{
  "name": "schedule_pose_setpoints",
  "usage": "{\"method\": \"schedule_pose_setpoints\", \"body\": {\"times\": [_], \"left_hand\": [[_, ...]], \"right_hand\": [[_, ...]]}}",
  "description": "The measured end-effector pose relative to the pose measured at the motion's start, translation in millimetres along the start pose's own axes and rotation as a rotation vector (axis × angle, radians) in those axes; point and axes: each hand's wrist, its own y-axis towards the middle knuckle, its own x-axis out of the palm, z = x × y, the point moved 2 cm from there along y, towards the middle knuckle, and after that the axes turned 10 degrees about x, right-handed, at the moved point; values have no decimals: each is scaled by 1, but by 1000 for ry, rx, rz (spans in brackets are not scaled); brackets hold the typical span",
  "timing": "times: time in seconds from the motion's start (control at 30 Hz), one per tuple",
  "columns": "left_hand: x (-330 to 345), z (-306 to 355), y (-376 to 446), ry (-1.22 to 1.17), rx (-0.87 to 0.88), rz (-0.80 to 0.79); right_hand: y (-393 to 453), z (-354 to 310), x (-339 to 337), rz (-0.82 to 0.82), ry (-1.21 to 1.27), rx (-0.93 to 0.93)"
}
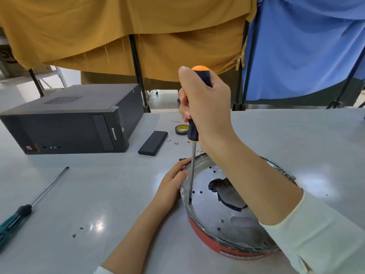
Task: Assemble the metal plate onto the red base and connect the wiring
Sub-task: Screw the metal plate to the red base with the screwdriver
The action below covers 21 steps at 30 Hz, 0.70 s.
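A round shiny metal plate (209,212) with several small holes lies inside the red base (203,237) near the table's front edge. A dark opening (225,191) shows at the plate's middle. My right hand (205,107) grips the black and orange handle of a screwdriver (192,131) held upright, its tip set on the plate near the left rim. My left hand (171,182) rests against the left rim of the base, fingers curled over its edge.
A black computer case (73,119) lies at the left. A black rectangular block (153,142), a roll of tape (181,129) and loose screws (175,142) lie behind the base. A green-handled screwdriver (29,206) lies at the front left.
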Motion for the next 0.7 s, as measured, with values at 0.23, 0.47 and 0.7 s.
{"method": "schedule_pose_setpoints", "body": {"times": [0.23, 0.47, 0.7], "left_hand": [[-3, -1, 2, 50, 31, -30], [-1, -1, 2, 35, 27, -31], [-2, -4, 1, 30, 4, -19]], "right_hand": [[14, -13, -6, -722, -23, 298], [16, -8, 8, -791, 107, 359], [8, 0, -5, -73, -38, -10]]}}
